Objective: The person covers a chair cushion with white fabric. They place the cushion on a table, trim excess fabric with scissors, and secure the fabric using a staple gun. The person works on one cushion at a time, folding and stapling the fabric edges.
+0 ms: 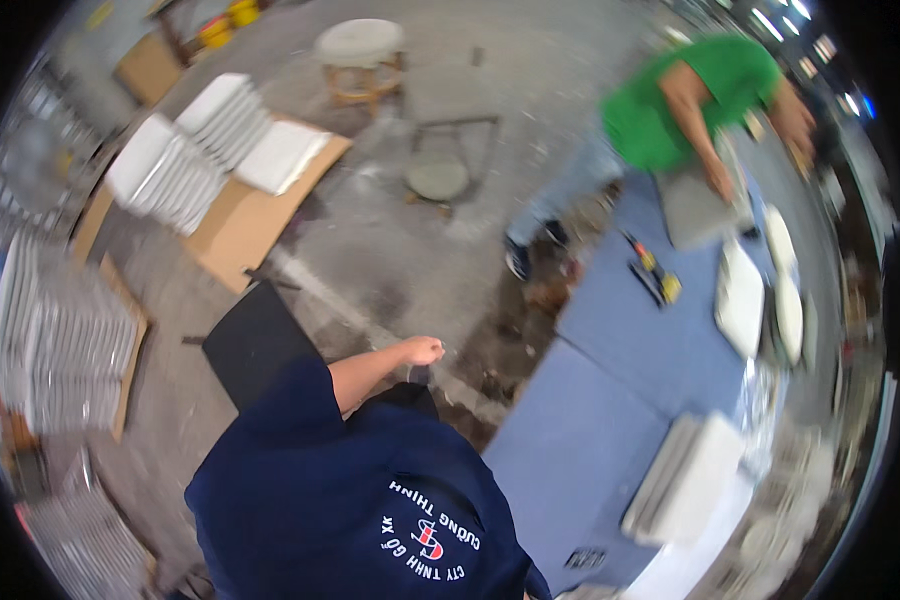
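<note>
My left hand is held out in front of my body over the concrete floor, its fingers curled in, with no object visible in it. My right hand is out of the picture. Beside my left arm stands a black flat panel, partly covered by my sleeve. The blue-topped worktable runs along my right side. On its near part lies a stack of white and grey cushions, apart from my hand.
A person in a green shirt bends over the far table, hands at a grey cushion. A yellow-black power tool and white cushions lie there. Leftward are wrapped stacks and cardboard. A round stool stands ahead.
</note>
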`<state>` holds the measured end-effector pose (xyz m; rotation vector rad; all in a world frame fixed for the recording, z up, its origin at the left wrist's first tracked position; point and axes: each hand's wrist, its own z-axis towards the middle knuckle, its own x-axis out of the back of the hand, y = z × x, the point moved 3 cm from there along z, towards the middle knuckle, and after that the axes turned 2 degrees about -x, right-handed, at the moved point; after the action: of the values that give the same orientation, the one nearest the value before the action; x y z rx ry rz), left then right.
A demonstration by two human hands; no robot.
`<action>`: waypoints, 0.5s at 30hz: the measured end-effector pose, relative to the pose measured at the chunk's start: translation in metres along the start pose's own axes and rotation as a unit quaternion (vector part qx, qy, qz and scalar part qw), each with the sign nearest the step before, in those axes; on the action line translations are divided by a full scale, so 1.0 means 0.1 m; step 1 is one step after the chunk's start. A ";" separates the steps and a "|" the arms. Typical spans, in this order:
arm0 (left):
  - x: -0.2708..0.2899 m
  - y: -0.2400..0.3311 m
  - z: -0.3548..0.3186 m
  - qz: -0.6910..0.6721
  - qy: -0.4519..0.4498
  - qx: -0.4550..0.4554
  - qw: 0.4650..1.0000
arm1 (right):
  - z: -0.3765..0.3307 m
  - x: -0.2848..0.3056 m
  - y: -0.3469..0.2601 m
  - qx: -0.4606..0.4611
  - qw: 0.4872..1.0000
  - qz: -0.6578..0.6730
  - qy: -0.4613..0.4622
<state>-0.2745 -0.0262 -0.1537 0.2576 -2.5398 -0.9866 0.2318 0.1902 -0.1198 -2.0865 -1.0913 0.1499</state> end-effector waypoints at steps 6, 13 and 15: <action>1.89 -1.10 -0.54 -0.124 0.331 0.055 0.934 | 1.60 -2.06 -1.83 0.221 0.865 -0.377 -0.247; 1.95 -2.79 -1.94 -0.367 0.562 0.178 0.720 | 2.58 -3.67 -3.37 0.343 0.723 -0.463 -0.381; 1.05 -3.31 -2.19 -0.478 0.558 0.257 0.628 | 2.79 -4.10 -3.83 0.351 0.672 -0.515 -0.400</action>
<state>-0.2663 -0.4339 -0.2008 1.8409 -1.2544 -0.0822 -0.3932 0.1769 -0.1521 -0.4332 -2.1234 0.8102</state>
